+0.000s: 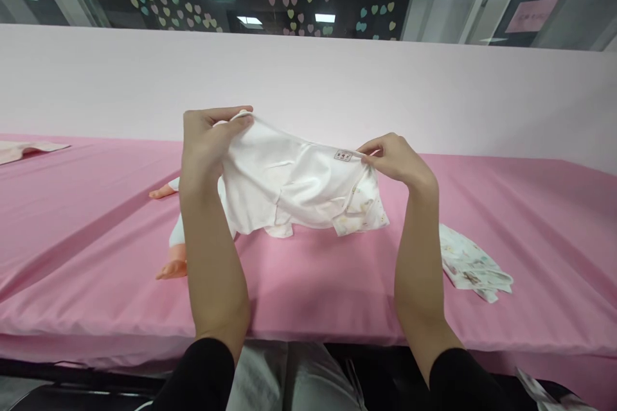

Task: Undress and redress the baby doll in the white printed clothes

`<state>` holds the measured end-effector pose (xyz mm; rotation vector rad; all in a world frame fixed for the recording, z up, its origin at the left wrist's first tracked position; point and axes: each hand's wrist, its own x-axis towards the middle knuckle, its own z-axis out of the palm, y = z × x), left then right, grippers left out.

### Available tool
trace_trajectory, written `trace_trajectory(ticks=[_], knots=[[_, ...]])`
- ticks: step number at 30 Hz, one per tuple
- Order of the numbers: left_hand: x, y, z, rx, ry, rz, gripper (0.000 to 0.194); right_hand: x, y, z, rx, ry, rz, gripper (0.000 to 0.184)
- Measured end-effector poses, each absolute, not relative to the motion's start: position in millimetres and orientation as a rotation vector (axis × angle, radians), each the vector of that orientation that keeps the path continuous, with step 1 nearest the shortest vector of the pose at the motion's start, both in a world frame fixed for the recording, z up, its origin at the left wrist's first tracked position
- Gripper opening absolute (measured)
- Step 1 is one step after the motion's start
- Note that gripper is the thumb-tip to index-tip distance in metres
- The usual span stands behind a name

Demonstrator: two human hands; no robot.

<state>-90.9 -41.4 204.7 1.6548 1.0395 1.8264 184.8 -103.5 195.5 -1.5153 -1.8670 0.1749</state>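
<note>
Black sleeves (200,376) come nearest, at the lower left and lower right of the frame, with grey trousers (299,376) between them at the bottom edge; from there both bare forearms reach up over a pink-covered table (318,295), whose near edge runs across the lower part of the frame. Left hand (209,141), left of centre, pinches the top corner of a white garment (294,180) between thumb and fingers; right hand (398,157), right of centre, pinches the other top corner, close by a small printed label (342,155); the garment is spread between them in the middle of the frame, its upper edge sloping down toward the right, its lower edge uneven, a patterned part at its lower right; I can't tell whether that hem touches the pink cover.

Behind the left forearm, a doll (172,263) shows two limbs, the rest mostly hidden; to the right of the right forearm lies a crumpled patterned cloth (472,263), with a broad stretch of pink beyond it to the right; a pale pink cloth (29,150) sits at the far left, near the foot of the white wall (308,90), which bounds the table's back edge.
</note>
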Motion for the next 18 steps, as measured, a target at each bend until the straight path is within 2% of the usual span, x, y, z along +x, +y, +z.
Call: trace_trajectory(ticks=[5,12,15,18], knots=[[-91,-37,203,1.691,1.078,1.904,0.019,183,-89,190,-1.484,-1.832,0.210,0.024],[-99,-26,202,1.701,1.115,2.154,0.025,184,-62,174,-1.836,-1.615,-0.405,0.028],[-107,-18,199,1.702,1.351,2.273,0.027,195,-54,168,-1.966,-1.528,-0.403,0.026],[-111,-12,196,1.674,1.677,2.284,0.028,204,-56,168,-1.920,-1.489,-0.267,0.021]])
